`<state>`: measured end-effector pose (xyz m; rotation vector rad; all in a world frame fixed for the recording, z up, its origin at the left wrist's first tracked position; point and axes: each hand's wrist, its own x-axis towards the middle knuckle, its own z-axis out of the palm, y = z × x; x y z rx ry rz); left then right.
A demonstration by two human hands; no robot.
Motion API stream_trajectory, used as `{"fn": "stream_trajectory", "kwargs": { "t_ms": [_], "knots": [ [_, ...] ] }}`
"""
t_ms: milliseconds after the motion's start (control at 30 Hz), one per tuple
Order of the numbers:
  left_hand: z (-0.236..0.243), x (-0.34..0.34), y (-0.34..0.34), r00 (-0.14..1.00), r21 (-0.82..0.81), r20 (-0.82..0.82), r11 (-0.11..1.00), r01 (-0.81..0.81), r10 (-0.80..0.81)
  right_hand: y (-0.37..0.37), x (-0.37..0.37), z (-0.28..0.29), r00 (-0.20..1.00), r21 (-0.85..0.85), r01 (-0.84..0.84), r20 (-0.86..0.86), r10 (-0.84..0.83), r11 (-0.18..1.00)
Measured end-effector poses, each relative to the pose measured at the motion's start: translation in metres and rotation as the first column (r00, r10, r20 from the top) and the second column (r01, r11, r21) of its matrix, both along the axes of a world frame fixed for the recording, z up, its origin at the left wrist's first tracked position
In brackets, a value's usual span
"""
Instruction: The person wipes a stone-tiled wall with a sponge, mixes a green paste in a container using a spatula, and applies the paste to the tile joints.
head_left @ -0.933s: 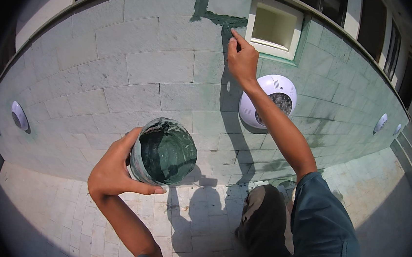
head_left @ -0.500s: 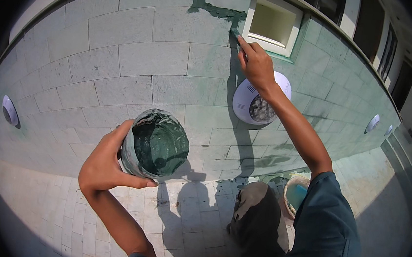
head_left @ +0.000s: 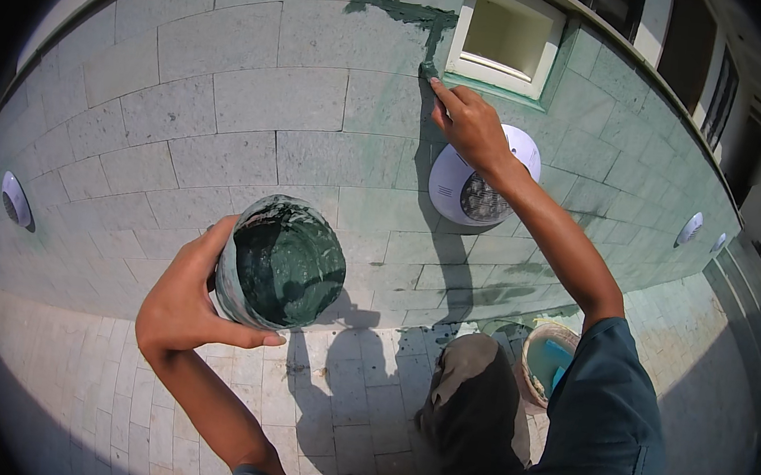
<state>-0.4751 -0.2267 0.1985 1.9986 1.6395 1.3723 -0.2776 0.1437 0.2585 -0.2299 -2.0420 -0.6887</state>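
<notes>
My left hand [head_left: 178, 297] is wrapped around a round tub [head_left: 228, 286], tilted so that its open mouth faces me. Dark green paste [head_left: 292, 266] coats the tub's inside and lies in its bottom. Up at the tiled wall [head_left: 238, 103], my right hand [head_left: 468, 123] pinches a small spreading tool [head_left: 428, 72], mostly hidden by fingers and smeared green. Its end touches a vertical joint left of a white-framed square niche [head_left: 504, 40]. Thick green paste [head_left: 409, 10] marks the joints above, in a stepped line. My right arm's shadow falls down the wall.
A round white lamp [head_left: 470, 191] sits on the wall behind my right wrist; smaller lamps [head_left: 17, 199] [head_left: 690, 229] are at both sides. A bucket [head_left: 535, 364] with a blue item inside stands by my knee [head_left: 470, 399]. Steps [head_left: 746, 306] are at right.
My right hand and the tool have moved slightly down the vertical joint beside the niche. The tub in my left hand has shifted a little to the left.
</notes>
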Motion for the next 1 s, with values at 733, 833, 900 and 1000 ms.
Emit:
{"fn": "stream_trajectory", "kwargs": {
  "t_ms": [733, 833, 900, 1000],
  "knots": [
    [0.000, 0.001, 0.005, 1.000, -0.012, 0.009, 1.000, 0.009, -0.009, -0.014, 0.007, 0.006, 0.992, 0.015, -0.121, -0.014, 0.121, 0.993],
    [-0.001, 0.000, 0.007, 1.000, -0.007, -0.003, 1.000, 0.021, -0.021, -0.014, 0.004, 0.033, 0.978, 0.091, -0.167, -0.113, 0.177, 0.982],
    [0.000, 0.002, 0.012, 0.999, 0.010, -0.018, 1.000, 0.027, -0.026, -0.002, 0.002, 0.046, 0.988, 0.133, -0.104, -0.104, 0.118, 0.986],
    [-0.001, 0.001, 0.009, 0.999, 0.014, -0.036, 1.000, 0.018, -0.018, -0.001, 0.000, 0.035, 1.000, 0.122, -0.018, 0.003, 0.018, 0.992]
  ]
}}
